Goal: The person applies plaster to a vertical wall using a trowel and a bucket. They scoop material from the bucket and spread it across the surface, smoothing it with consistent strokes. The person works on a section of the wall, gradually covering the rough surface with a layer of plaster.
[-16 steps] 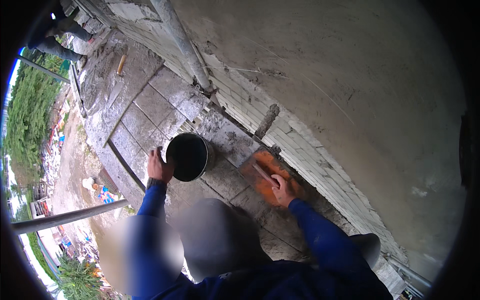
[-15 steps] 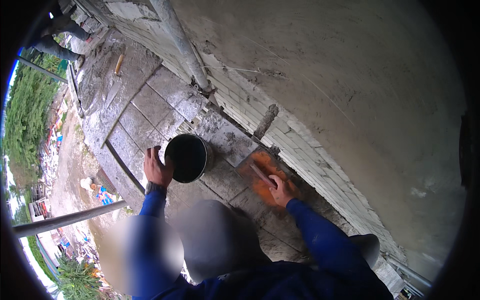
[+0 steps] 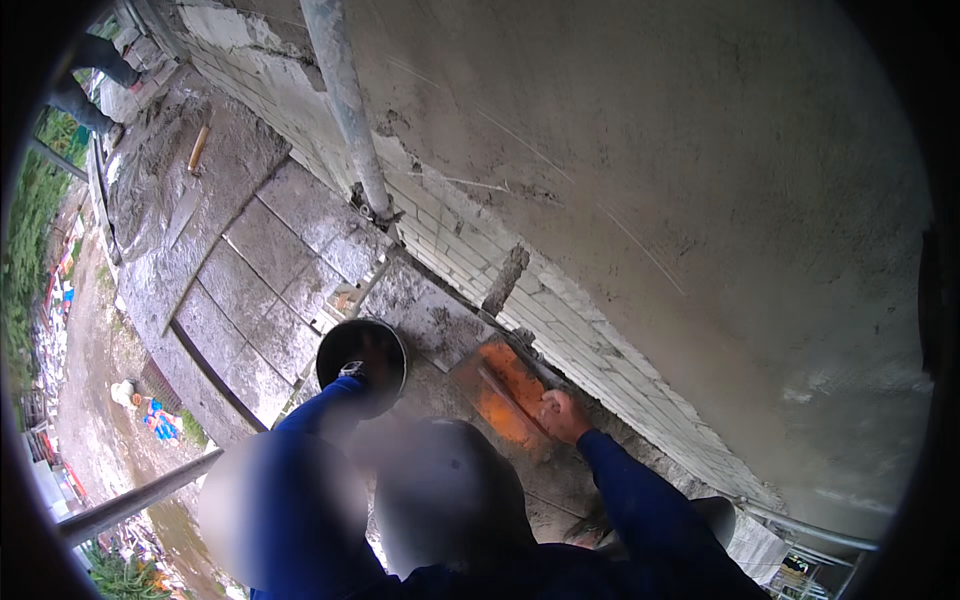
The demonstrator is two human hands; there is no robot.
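Observation:
My left hand (image 3: 374,362) reaches down inside a dark round bucket (image 3: 404,356), with a watch at the wrist. Its fingers are lost in the shadow there. To the right, my right hand (image 3: 566,416) is closed at the near end of the long handle of a plastering float (image 3: 512,375). The float has a worn orange face smeared with grey and lies on the wet platform boards beside the wall. The bucket stands on the same boards, left of the float.
A half-plastered block wall (image 3: 640,170) runs along the right, with a scaffold pole (image 3: 345,105) against it. Farther along the platform (image 3: 285,225) lies a wooden-handled tool (image 3: 199,148). Another person's legs (image 3: 85,100) show at the far left. A rail (image 3: 140,495) borders the drop.
My left hand has gone from above the bucket's left rim down into it. My right hand has slid toward the near end of the float's handle. The view has shifted slightly.

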